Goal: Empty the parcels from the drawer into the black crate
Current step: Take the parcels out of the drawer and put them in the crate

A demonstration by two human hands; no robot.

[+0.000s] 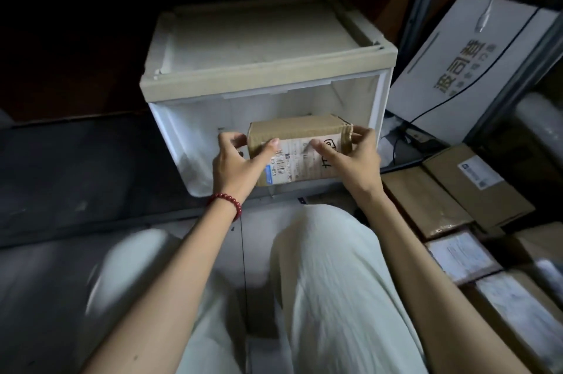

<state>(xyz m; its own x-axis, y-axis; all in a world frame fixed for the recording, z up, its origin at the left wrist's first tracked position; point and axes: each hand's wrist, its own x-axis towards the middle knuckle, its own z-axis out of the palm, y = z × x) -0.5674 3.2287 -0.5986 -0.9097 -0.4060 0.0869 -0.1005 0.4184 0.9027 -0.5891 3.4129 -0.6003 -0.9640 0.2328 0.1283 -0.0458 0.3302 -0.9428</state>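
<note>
Cardboard parcel (300, 133), long axis left-to-right, in drawer (182, 142), left hand (236, 165) and right hand (353, 160) grip clasping its ends.

A brown cardboard parcel (292, 129) is seen inside the white drawer (170, 129), near the open front. A white label with a barcode and black writing is stuck on its near face. It is gripped at its ends by the left hand (240, 160) and the right hand (353, 160).

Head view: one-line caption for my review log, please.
Left hand and right hand grip a cardboard parcel at the open front of the white drawer; other parcels lie to the right.
</note>
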